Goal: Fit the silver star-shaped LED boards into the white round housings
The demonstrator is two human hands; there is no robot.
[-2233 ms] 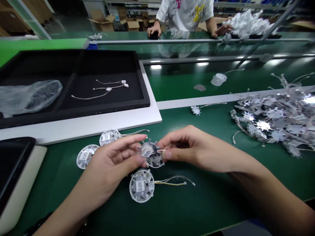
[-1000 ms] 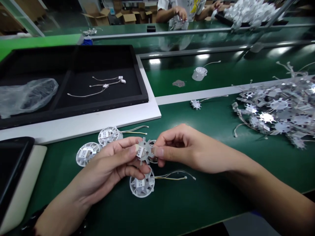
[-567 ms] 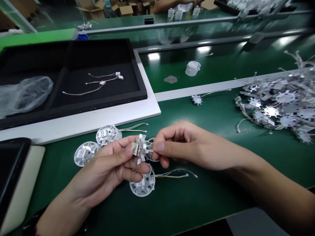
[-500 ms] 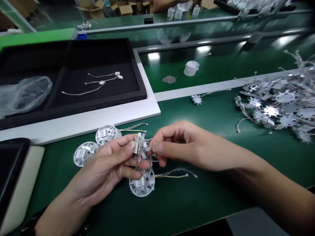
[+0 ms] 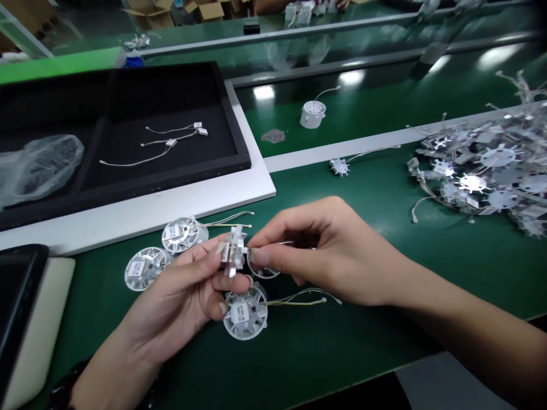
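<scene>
One green workbench (image 5: 307,356) fills much of my feed, a black divided tray (image 5: 171,185) at its left. Nearer, I watch the left hand (image 5: 182,296) and right hand (image 5: 331,250) beside four round slotted housings (image 5: 245,312). The left pinches a pronged silver disc (image 5: 234,250), nearly edge-on; the right, thin leads (image 5: 248,249) at its rim.
</scene>
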